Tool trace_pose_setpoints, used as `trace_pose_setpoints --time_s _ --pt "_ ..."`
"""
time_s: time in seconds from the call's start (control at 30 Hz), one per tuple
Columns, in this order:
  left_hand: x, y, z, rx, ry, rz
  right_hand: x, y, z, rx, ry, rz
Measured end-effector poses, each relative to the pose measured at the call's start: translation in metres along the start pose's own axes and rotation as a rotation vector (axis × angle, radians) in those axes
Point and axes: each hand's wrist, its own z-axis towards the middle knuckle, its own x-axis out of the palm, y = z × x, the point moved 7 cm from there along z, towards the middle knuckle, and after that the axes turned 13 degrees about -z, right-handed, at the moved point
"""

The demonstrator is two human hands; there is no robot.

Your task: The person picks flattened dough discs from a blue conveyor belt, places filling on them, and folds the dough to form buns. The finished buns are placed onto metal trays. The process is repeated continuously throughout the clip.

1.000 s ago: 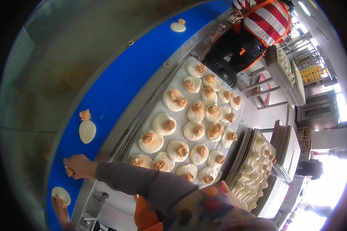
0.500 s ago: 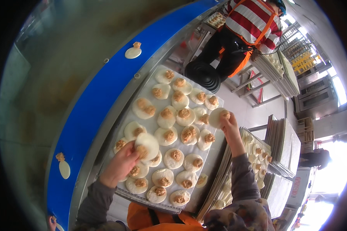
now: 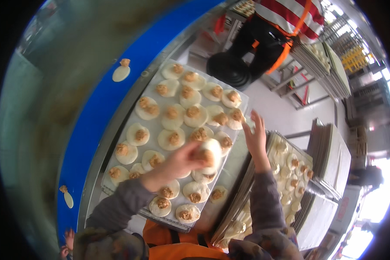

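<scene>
My left hand is closed on a round dough wrapper with a lump of brown filling on it, held over the right middle of the tray; motion blurs it slightly. My right hand is open, fingers apart, just off the tray's right edge. Nearest to its fingertips is a filled dough round lying on the tray. The pale rectangular tray carries many more flat dough rounds, each with a lump of filling; my left hand and forearm hide some.
A blue conveyor belt on the left carries two dough rounds with filling. Another person's hands are at its near end. Stacked trays and a tray of dough pieces stand right. A person in a striped top stands beyond, beside a black round stool.
My right hand has let go of its dough wrapper, now on the tray's right edge, and opened. My left hand has moved right across the tray with its wrapper. The view has shifted.
</scene>
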Motion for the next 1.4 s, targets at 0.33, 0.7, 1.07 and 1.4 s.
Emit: trace_pose_setpoints --time_s 0.33,0.7,1.07,1.4 --pt "0.067 0.059 0.039 0.179 -0.043 0.856 0.025 -0.062 -0.128 0.494 0.572 0.696" --pt "-0.341 -0.2 -0.115 0.491 -1.309 1.576 0.073 -0.103 -0.126 -0.07 0.404 -0.398" --pt "-0.407 -0.137 -0.288 0.338 -1.216 0.845 0.009 -0.115 -0.101 0.305 0.203 -0.13" --pt "-0.453 -0.12 -0.402 -0.153 -0.966 0.559 -0.01 -0.046 -0.118 0.189 0.145 -0.125"
